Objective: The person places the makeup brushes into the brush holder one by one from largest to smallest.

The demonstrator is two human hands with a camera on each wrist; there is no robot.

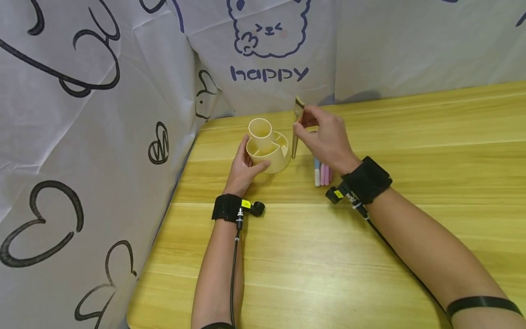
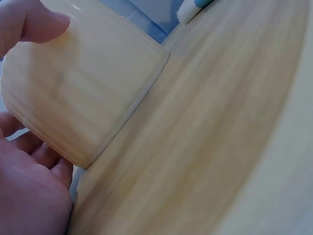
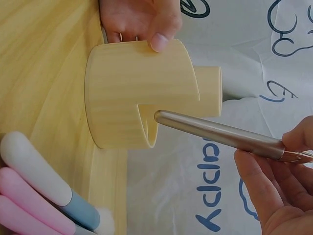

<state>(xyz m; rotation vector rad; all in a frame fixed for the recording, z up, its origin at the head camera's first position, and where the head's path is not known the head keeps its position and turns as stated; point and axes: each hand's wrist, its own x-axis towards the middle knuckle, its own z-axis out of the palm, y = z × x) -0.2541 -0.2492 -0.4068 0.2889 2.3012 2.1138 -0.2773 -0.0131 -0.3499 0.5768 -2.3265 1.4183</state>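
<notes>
A cream round organizer (image 1: 273, 161) with a taller middle cup and divided compartments stands on the table. My left hand (image 1: 240, 174) grips its near left side, thumb (image 2: 46, 24) on the outer wall and the other fingers round the far side. My right hand (image 1: 328, 135) pinches a makeup brush (image 3: 220, 134) with a metallic champagne handle near its copper-coloured ferrule. The brush is nearly upright, head up, in the head view. Its handle end hangs just right of the organizer, near the notch in the wall; whether they touch I cannot tell.
Several makeup brushes (image 3: 36, 169) with white, pink and blue handles lie together on the wooden table (image 1: 304, 256), partly under my right hand. White sheets (image 1: 263, 96) with drawings hang behind and to the left of the table.
</notes>
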